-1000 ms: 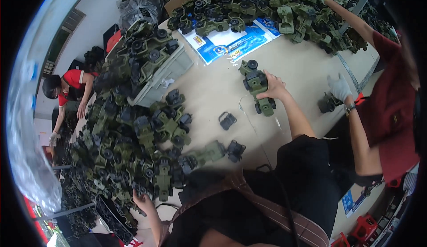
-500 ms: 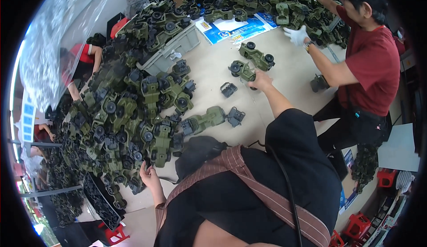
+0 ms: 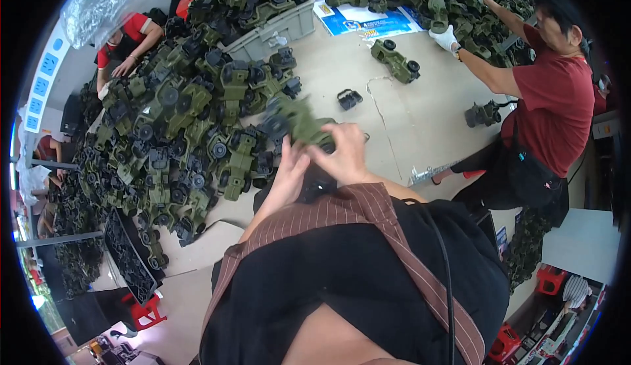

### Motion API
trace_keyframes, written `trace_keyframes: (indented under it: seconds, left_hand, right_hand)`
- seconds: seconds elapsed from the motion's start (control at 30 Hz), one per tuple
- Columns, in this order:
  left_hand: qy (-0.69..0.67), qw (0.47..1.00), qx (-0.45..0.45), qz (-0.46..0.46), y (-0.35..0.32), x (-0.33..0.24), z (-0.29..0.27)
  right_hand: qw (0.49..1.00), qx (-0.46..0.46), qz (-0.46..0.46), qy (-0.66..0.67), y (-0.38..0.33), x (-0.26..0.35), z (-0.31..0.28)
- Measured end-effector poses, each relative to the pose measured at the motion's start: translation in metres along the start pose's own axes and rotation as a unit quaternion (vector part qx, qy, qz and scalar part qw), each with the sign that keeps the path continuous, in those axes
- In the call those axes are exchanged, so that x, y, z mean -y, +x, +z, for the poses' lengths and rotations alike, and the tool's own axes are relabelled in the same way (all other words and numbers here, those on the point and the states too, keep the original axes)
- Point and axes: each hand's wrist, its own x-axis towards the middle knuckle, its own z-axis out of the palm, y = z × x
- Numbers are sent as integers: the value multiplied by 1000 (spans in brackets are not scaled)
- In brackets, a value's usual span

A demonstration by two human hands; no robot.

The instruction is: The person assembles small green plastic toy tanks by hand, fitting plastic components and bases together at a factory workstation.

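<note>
A green toy jeep (image 3: 301, 123), smeared by motion, is held up in front of my body. My right hand (image 3: 345, 153) grips its near right side with thumb and fingers. My left hand (image 3: 288, 175) closes on its lower left, fingers pressed against it. Part of the jeep is hidden by my hands. Left of it spreads a big heap of toy jeeps (image 3: 181, 128), green with black wheels. Beyond my hands, a loose black toy frame (image 3: 349, 99) and another green jeep (image 3: 396, 61) lie on the table.
A grey crate (image 3: 276, 35) and a blue-and-white printed sheet (image 3: 368, 20) sit at the back. At the right, a co-worker in a red shirt (image 3: 552, 95) reaches with white gloves toward more jeeps. Another person (image 3: 131, 43) works behind the heap. A dark toy part (image 3: 483, 114) lies near the right edge.
My right hand has brought the jeep from the table's middle back toward my body. My left hand has come from the heap's near edge to meet it. The co-worker's gloved hand moved to a jeep.
</note>
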Motion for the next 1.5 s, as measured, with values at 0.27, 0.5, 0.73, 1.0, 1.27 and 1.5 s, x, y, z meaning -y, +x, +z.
trace_keyframes:
  seconds: [0.27,0.5,0.73,1.0,1.27,1.5]
  left_hand:
    - [-176,981,-65,-56,-7,-1,-33]
    - [-236,961,-73,-122,-29,-5,-47]
    - [-249,955,-18,-158,-34,-13,-32]
    - [-182,977,28,-107,-19,-10,-16]
    - [-167,982,21,-81,-29,-18,-1]
    - [-141,988,-18,-60,-36,-22,3]
  right_hand:
    - [988,44,-17,145,-21,-48,1]
    - [959,183,216,-18,-45,-128,4]
    - [923,233,285,110,-27,-142,2]
    - [625,257,382,630,-10,-70,-31]
    - [707,343,276,554,-12,-40,-30]
    - [928,319,37,189,-3,-23,-38]
